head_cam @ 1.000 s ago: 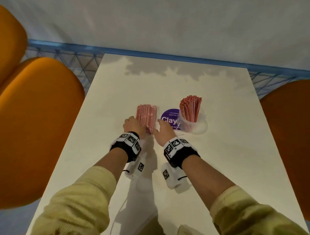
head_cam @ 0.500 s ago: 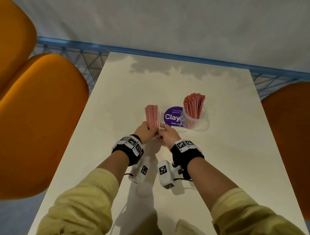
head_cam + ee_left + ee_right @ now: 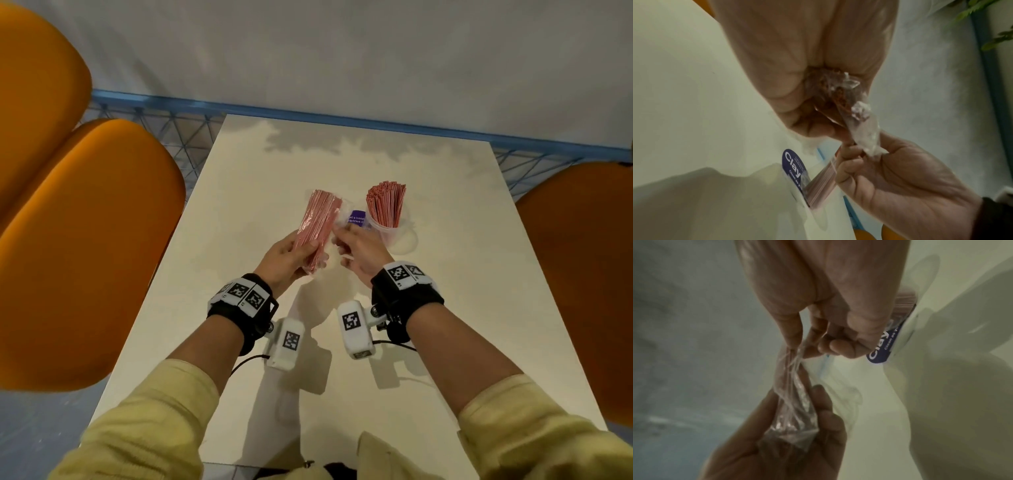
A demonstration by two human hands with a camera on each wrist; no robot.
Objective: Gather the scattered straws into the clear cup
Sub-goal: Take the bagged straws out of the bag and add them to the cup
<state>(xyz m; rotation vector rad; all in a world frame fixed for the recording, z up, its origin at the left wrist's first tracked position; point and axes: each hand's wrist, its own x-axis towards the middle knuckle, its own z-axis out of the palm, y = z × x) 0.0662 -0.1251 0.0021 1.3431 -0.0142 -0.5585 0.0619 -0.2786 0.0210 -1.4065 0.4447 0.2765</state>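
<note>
Left hand (image 3: pixel 287 256) had its grip wrapped round the bottom of a pack of pink straws (image 3: pixel 318 222) in clear plastic wrap, held up over the white counter (image 3: pixel 239 192). Right hand (image 3: pixel 359 251) was pinching the wrap w/ thumb + finger. Clear cup (image 3: pixel 388 229) stood just to the right, already full of straws, next to a purple sticker (image 3: pixel 356 218).

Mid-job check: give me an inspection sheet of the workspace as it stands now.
Surface: white rectangular table, glossy.
Job's things: clear plastic cup standing upright, holding red straws; clear plastic bag of red straws held above the table.
Clutter: round purple sticker beside the cup.
Grippers: left hand grips the bag; right hand pinches its plastic.
Cables: black wire at the left wrist camera.
Surroundings: orange chairs, blue lattice rail.
</note>
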